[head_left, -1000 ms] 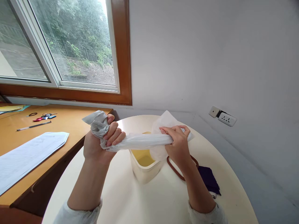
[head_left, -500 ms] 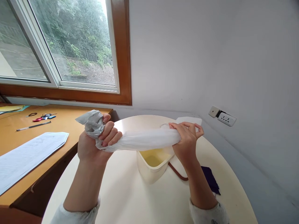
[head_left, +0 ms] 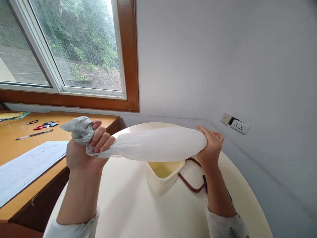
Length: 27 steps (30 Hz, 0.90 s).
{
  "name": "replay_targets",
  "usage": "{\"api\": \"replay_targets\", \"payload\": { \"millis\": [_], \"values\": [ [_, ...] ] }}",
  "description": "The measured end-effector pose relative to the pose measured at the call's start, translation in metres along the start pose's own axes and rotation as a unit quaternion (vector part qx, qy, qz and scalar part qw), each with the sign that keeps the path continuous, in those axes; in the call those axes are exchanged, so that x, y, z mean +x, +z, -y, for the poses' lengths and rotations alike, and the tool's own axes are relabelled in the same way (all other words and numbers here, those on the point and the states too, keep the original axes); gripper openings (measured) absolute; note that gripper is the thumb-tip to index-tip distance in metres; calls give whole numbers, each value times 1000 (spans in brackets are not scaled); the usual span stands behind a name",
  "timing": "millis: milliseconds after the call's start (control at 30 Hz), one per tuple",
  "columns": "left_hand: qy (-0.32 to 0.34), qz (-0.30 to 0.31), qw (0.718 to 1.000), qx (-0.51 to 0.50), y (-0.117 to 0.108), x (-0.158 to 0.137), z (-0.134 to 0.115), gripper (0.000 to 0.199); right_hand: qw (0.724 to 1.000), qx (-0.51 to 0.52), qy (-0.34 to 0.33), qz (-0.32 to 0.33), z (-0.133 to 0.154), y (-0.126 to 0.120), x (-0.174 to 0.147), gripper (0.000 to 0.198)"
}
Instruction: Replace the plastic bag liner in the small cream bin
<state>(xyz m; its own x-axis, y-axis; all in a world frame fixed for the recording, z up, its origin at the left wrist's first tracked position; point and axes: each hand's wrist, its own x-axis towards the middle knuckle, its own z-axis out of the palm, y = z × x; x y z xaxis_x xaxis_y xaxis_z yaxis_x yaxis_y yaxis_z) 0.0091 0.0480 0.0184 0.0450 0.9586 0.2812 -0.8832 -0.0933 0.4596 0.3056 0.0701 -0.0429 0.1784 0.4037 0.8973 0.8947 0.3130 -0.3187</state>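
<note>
Bag is hanging above bin; left hand is fisting 1 bunched end, right hand is pinching the other. Probably handling light, soft, slippery, tearable; bunched end is offering best grip.

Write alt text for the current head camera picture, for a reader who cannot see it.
A person's left hand grips the bunched end of a white plastic bag, and the right hand touches its other end, above a cream bin on a round table. Beside the bin lies a brown frame. A desk with papers stands at left, near a window.
</note>
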Motion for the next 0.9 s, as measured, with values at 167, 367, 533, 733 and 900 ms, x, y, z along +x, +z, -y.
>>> {"api": "replay_targets", "payload": {
  "millis": [167, 367, 533, 733, 900],
  "values": [
    [31, -13, 999, -17, -13, 5, -18, 13, 984, 71, 159, -30, -15, -12, 8, 38],
    [44, -45, 998, 13, -12, 8, -12, 27, 976, 87, 190, -64, -2, -22, 16, 35],
    [38, -23, 998, 48, 2, 6, 19, 28, 983, 132, -15, 127, 64, -24, 4, 45],
    [-24, 30, 996, 76, 25, -14, 54, 18, 933, 157, -131, 296, 117, -7, -24, 62],
    [-75, 55, 993, 80, 31, -22, 66, 14, 945, 167, -101, 264, 105, 2, -29, 46]
  ]
}}
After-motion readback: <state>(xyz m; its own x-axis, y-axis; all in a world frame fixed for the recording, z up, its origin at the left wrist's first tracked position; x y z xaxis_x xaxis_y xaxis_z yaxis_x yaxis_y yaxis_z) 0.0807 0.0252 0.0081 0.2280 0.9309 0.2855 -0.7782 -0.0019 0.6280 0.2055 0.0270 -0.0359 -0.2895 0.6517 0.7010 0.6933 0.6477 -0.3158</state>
